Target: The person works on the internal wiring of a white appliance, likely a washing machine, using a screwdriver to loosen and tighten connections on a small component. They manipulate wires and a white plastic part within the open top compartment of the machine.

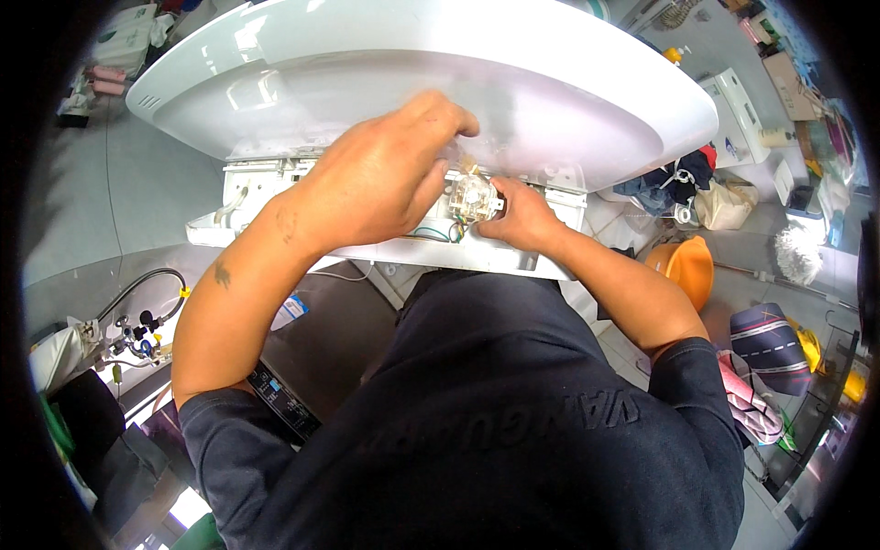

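My right hand [524, 216] grips a small clear plastic part [475, 198] with a mechanism inside it and thin coloured wires below it. Just left of that part is my left hand [394, 170], its thumb and bent forefinger apart and nothing visible between them. Both hands are over an opened white appliance housing [203, 229], a long shallow strip with fittings inside. Behind it rises a big glossy white curved cover [412, 78]. My left forearm hides part of the housing.
A dark panel with buttons [282, 403] lies below my left arm. Farther left are a hose [137, 289] and fittings by a wall. To the right are an orange plastic basin [687, 270], dark clothes [674, 183], a white bag [726, 203] and a fluffy white duster [797, 255].
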A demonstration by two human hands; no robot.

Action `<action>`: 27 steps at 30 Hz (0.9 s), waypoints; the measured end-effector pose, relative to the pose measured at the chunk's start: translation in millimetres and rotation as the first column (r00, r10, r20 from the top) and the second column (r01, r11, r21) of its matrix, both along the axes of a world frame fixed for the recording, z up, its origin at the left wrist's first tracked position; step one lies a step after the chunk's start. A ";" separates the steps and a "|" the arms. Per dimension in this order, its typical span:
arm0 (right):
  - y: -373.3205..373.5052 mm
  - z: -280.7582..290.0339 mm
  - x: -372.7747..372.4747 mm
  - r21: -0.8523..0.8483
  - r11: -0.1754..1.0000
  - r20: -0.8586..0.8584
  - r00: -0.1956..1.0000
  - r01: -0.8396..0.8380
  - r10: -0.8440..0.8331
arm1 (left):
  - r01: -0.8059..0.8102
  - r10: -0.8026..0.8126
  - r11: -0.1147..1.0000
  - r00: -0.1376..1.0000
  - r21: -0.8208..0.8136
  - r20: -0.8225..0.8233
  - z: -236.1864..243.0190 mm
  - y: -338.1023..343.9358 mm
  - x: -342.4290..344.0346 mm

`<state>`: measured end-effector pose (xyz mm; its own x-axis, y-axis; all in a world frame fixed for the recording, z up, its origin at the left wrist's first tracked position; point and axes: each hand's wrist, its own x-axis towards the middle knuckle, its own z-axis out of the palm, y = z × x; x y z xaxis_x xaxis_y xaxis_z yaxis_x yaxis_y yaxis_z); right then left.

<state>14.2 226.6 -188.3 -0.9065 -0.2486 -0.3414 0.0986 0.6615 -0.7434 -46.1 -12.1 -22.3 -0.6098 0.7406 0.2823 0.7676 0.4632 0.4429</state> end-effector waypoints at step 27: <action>-0.1 4.2 -0.8 -0.007 1.000 0.004 1.000 -0.017 0.017 | -0.074 0.073 0.992 0.997 -0.106 -0.014 4.4 0.9 0.8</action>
